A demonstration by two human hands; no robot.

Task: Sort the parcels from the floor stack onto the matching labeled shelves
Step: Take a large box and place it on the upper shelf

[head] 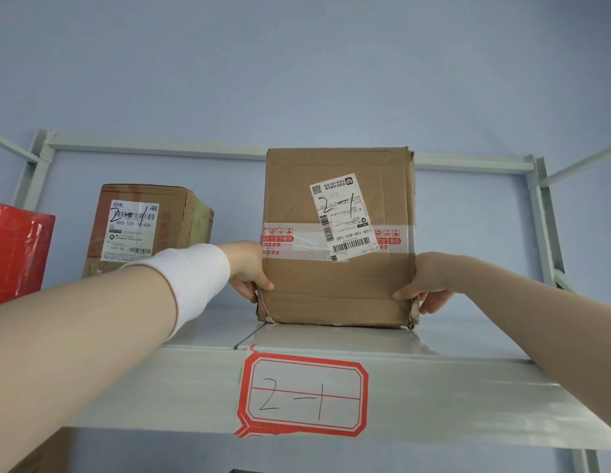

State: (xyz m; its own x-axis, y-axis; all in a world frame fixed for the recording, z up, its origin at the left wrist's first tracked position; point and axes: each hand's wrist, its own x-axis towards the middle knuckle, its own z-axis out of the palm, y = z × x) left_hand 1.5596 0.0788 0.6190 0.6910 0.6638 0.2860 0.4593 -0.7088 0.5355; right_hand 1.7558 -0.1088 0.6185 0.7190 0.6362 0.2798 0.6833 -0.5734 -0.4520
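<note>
You are at the placing step: the parcel [338, 278] stands directly above the shelf tag [304, 394] marked "2-1", on the shelf [451, 380] that carries the tag on its front lip. The hand-written "2-1" on the parcel's own label [341, 216] matches, so this looks like the right place. Your left hand [251, 268] grasps the lower left edge of the parcel, up and left of the tag, thumb on the front face and fingers wrapped behind. Your right hand [428, 285] holds the lower right corner, up and right of the tag, in the same way. The bottom edge seems to be down on the deck, though whether the full weight has settled cannot be told. A second box [143, 227], also marked "2-1", sits up and well left of the tag, with a red parcel [17, 250] further left still. Next, judge that the parcel sits flat and far enough back from the lip, then loosen both grips evenly so it does not tip forward.
</note>
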